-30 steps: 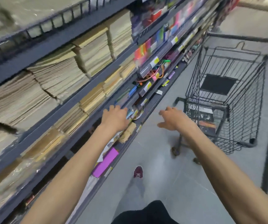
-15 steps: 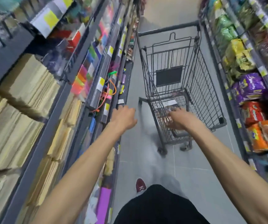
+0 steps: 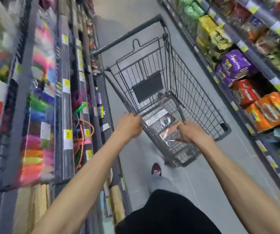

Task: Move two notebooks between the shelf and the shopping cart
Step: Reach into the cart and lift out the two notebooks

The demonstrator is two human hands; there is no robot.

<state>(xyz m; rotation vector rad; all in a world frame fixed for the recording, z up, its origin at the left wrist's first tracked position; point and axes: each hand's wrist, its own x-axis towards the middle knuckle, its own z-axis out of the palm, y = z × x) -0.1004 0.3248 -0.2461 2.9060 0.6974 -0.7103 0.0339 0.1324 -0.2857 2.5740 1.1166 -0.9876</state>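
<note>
A dark wire shopping cart [image 3: 183, 68] stands in the aisle ahead of me. Two plastic-wrapped notebooks lie in its near end: one dark with a white label [image 3: 161, 119], one with an orange band [image 3: 168, 135]. My right hand [image 3: 190, 134] reaches into the cart, with its thumb and fingers closed on the right edge of the orange-banded notebook. My left hand [image 3: 129, 126] curls over the cart's near left rim. The stationery shelf [image 3: 63, 102] runs along my left, blurred.
Snack packets in purple [image 3: 233, 66] and orange [image 3: 270, 110] fill the shelf on the right. Coloured stationery and cords hang on the left shelf. Grey floor [image 3: 203, 179] lies between, with my red shoe [image 3: 156, 168] behind the cart.
I turned from the left shelf toward the cart. Both hands moved forward: the left onto the cart rim, the right into the cart onto the notebooks.
</note>
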